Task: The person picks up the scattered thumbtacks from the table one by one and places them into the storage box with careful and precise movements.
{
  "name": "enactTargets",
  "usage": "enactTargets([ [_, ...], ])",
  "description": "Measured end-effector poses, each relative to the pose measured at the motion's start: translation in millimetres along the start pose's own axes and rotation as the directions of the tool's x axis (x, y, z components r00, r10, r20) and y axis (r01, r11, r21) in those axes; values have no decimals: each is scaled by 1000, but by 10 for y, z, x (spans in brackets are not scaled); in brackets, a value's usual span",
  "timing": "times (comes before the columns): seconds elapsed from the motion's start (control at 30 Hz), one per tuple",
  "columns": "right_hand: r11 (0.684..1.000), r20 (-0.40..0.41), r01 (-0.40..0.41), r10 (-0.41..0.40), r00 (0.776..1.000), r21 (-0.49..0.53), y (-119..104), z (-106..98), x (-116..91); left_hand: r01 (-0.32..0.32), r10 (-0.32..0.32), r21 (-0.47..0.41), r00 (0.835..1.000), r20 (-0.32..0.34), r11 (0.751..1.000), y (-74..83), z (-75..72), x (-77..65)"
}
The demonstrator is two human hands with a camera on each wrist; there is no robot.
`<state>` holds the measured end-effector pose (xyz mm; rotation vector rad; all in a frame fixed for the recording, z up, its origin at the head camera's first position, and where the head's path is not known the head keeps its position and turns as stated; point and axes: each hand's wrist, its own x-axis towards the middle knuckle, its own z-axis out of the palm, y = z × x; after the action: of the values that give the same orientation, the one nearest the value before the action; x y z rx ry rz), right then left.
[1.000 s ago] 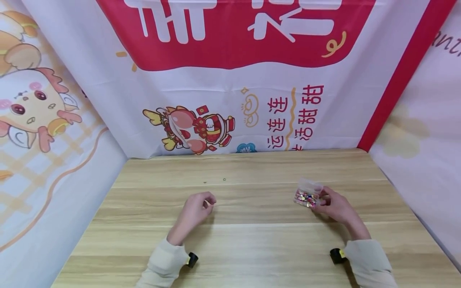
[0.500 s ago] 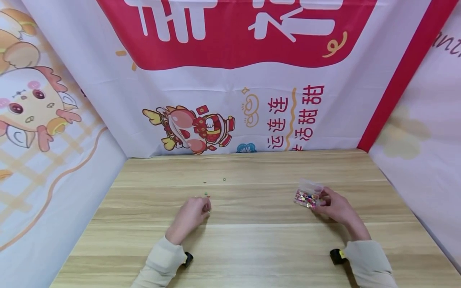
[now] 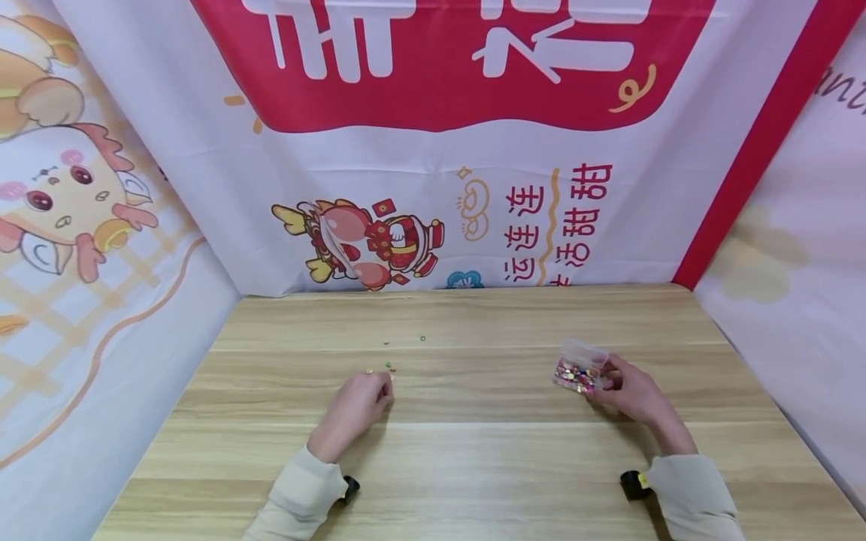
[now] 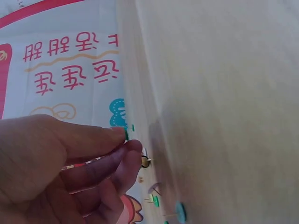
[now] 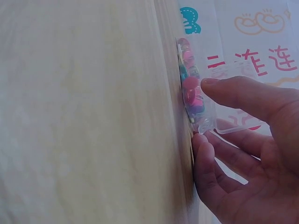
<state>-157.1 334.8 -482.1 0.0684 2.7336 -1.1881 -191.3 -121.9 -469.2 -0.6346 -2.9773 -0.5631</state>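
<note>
My left hand (image 3: 352, 409) is low over the left middle of the table, fingers curled. In the left wrist view a green thumbtack (image 4: 126, 134) shows at the thumb tip and looks pinched against the index finger. Several loose thumbtacks lie close by, among them a gold one (image 4: 145, 161) and a teal one (image 4: 181, 212). On the right, my right hand (image 3: 632, 387) grips a small clear plastic box (image 3: 575, 374) by its side, thumb against its rim. Its lid (image 3: 585, 350) stands raised, and colourful thumbtacks (image 5: 191, 88) fill it.
Farther back on the wooden table (image 3: 487, 473) lie a small ring-shaped piece (image 3: 422, 338) and a tiny reddish piece (image 3: 386, 343). A printed cloth (image 3: 433, 210) hangs along the table's back edge, with more cloth on both sides.
My left hand has drawn back a little toward me and to the left, uncovering several thumbtacks on the table. The right hand and the box stay where they were.
</note>
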Motion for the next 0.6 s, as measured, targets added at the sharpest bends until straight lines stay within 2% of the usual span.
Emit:
enactTargets([
  [0.2,1000,-1,5,-5,1000,2,6,-8,-2,12,-10,-68,1000,16,998,82,-27,14],
  [0.5,1000,-8,13,-13,1000,9,19,-15,4,-1,4,-112,1000,26,994,260,-24,71],
  [0.6,1000,-7,16,-15,1000,14,27,-14,8,-26,28,-115,999,22,993,324,-2,89],
])
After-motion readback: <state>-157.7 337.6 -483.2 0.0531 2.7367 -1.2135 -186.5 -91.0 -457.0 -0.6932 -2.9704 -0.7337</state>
